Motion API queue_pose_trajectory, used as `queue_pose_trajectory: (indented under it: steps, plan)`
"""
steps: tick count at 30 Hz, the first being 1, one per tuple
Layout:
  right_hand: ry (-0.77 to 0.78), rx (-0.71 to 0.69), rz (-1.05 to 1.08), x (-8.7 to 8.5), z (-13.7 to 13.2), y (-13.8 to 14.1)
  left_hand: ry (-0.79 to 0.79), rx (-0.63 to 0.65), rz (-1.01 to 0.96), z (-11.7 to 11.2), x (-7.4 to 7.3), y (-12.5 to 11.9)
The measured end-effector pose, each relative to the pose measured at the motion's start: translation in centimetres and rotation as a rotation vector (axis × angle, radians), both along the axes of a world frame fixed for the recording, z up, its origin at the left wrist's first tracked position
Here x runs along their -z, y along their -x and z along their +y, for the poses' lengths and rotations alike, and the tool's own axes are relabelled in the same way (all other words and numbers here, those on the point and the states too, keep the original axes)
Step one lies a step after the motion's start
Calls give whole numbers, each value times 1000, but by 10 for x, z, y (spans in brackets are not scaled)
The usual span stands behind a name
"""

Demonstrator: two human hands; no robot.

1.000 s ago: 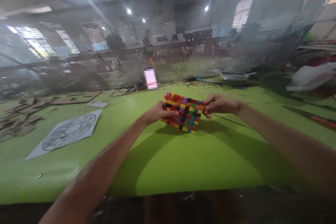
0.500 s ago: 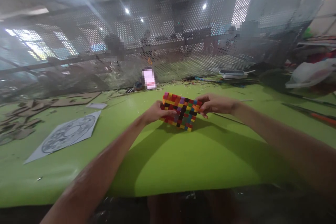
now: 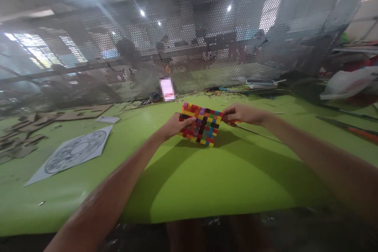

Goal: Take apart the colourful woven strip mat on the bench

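Observation:
A flat panel of small multicoloured blocks (image 3: 202, 125) stands tilted on the green table (image 3: 206, 181), a little past its middle. My left hand (image 3: 176, 124) grips the panel's left edge, thumb across its front. My right hand (image 3: 242, 113) pinches the panel's upper right corner with closed fingers; a small orange piece shows at its fingertips, too small to name.
A printed paper sheet (image 3: 72, 151) with a round pattern lies at the left, with brown cardboard cut-outs (image 3: 35, 126) behind it. A perforated metal screen (image 3: 189, 47) closes off the far edge. A white device (image 3: 261, 83) and a plastic bag (image 3: 348, 82) sit at the back right.
The panel has tipped back and sunk toward the table, and both hands went with it. My right hand has shifted slightly outward at the top right corner.

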State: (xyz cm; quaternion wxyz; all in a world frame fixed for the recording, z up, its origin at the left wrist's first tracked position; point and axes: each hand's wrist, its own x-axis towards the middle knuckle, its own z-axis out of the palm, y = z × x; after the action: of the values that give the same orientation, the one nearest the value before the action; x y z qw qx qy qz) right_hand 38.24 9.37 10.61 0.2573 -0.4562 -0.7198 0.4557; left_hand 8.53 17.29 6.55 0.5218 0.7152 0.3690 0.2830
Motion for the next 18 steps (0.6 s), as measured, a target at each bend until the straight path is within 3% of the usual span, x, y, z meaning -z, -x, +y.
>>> queue_pose_trajectory:
  steps: [6,8,12,15,18]
  plan:
    - [-64,6,-54,0,1,-1,-74,54,65,-6,-8,0]
    - [-92,9,16,-6,1,-5,-29,158,84,-14,-17,1]
    - [-163,8,125,-20,-11,3,88,519,223,-33,-32,-2]
    - [-213,-74,-13,-20,-24,27,62,637,253,-45,-33,-10]
    - [-295,-103,-167,-7,-30,50,34,715,287,-50,-28,-19]
